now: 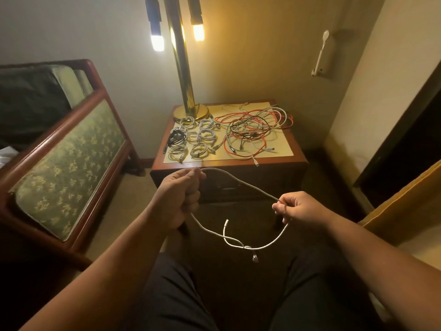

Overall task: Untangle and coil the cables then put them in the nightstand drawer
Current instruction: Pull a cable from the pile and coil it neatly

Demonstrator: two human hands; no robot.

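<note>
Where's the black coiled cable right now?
In the head view, the black coil lies on the left side of the nightstand top, beside the white coils and in front of the brass lamp base.

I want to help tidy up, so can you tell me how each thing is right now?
white cable, uncoiled, held between both hands, crossing itself low down
left hand, gripping the cable
right hand, pinching the cable
coiled cables, bundled on the nightstand
tangled cables, heaped in a snarl
lamp, lit
drawer, looks shut
</note>
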